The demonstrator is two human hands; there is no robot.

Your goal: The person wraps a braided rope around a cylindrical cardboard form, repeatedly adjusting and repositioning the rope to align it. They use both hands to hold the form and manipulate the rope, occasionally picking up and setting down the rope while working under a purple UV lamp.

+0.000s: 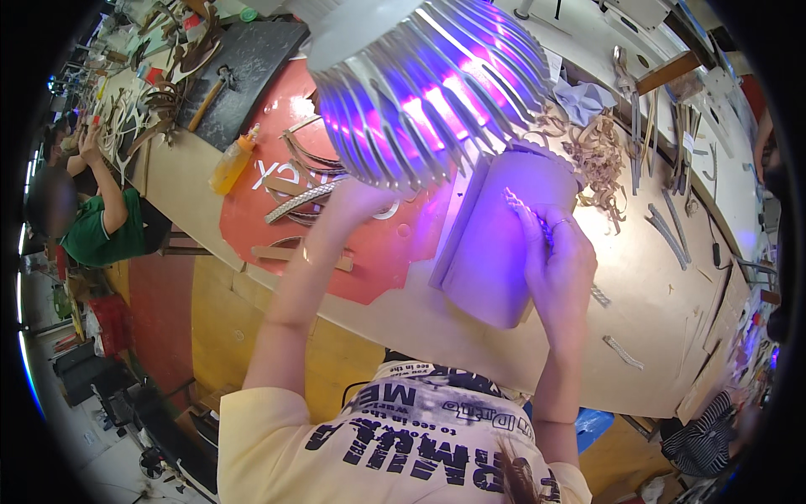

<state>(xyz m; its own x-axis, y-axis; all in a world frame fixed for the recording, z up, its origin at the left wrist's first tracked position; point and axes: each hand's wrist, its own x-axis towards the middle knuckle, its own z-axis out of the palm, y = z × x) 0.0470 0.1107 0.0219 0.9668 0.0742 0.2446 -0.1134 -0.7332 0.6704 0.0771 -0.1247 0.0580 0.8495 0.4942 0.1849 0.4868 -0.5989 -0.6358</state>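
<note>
My right hand (564, 252) is closed in a pinch on a short braided strip (514, 200), whose end shows past the fingertips. That hand is over a smooth block or panel with a rounded near end (491, 252), lit purple. My left hand (363, 200) reaches in beneath a large finned metal lamp (428, 92), and its fingers are hidden by the lamp. Next to my left wrist, a pale braided strap (298, 202) and several brown strips (306, 155) lie on a red sheet (369, 277).
An orange bottle (233, 164) stands near a dark slab (239, 76) with a hammer (208, 99) on it. Curled brown shavings (600, 160) lie right of the lamp. More braided pieces (623, 353) are on the table at right. A person in green (105, 218) is at far left.
</note>
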